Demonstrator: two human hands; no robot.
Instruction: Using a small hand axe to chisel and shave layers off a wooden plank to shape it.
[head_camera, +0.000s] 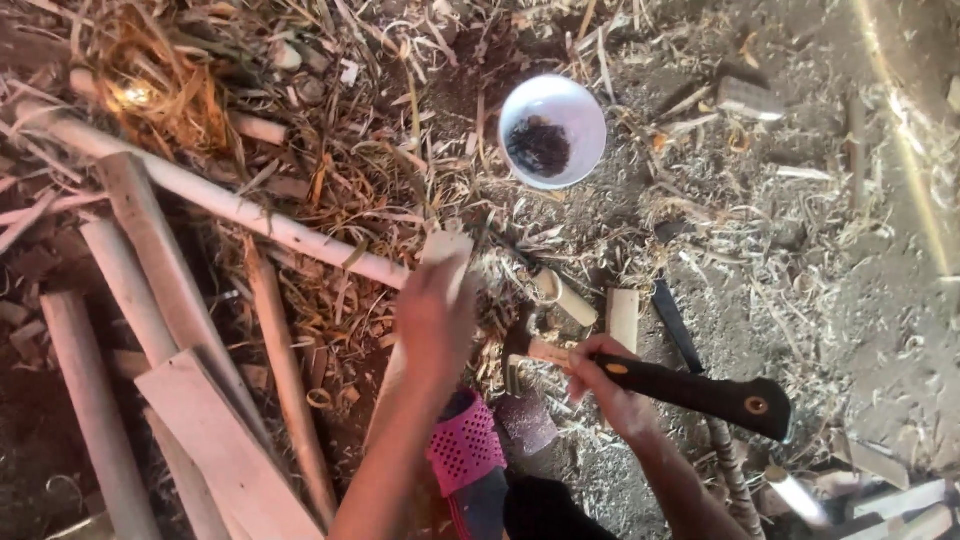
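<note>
A flat piece of wood (440, 262) is held upright by the left hand (435, 312), which is wrapped over its upper end. A hatchet (640, 380) with a black handle is gripped near its head by the right hand (605, 385), the fingers (585, 372) closed round the handle; the head is seen just beside the wood piece. A pink perforated sandal (465, 450) is seen below the left hand. A white bowl (580, 105) holding dark bits is set on the ground above, well apart from both hands. Pale peeled poles (210, 195) and a plank (225, 450) are laid to the left among straw and shavings (780, 290). A small wooden block (623, 318) lies near the hatchet.
</note>
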